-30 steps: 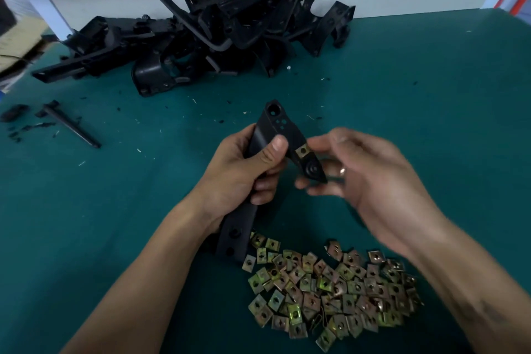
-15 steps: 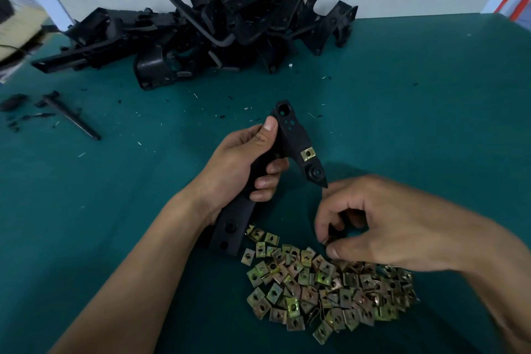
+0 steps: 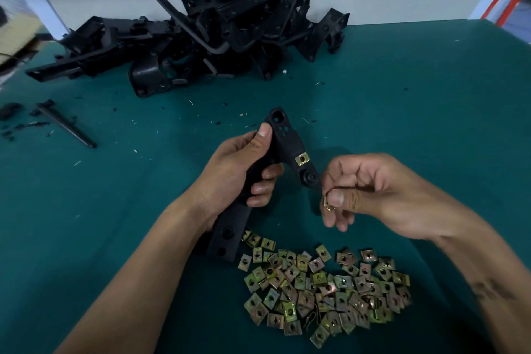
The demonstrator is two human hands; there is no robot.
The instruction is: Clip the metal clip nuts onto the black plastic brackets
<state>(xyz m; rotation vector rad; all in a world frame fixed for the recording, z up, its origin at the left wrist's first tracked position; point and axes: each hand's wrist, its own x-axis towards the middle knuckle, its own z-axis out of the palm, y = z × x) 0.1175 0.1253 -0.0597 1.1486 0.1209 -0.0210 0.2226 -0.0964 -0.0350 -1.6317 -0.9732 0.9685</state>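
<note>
Teal covering on the desk (image 3: 431, 100) carries all items we inspect. At centre we find one black plastic bracket (image 3: 283, 141), gripped around its shaft by the left hand (image 3: 241, 169), thumb high, with one metal clip nut (image 3: 302, 158) already seated on its arm. Our right hand (image 3: 370, 192) pinches a second clip nut (image 3: 327, 202) just beside the bracket's lower tip. Loose clip nuts (image 3: 324, 287) lie heaped nearer us; spare brackets (image 3: 201, 37) are piled against the far wall.
</note>
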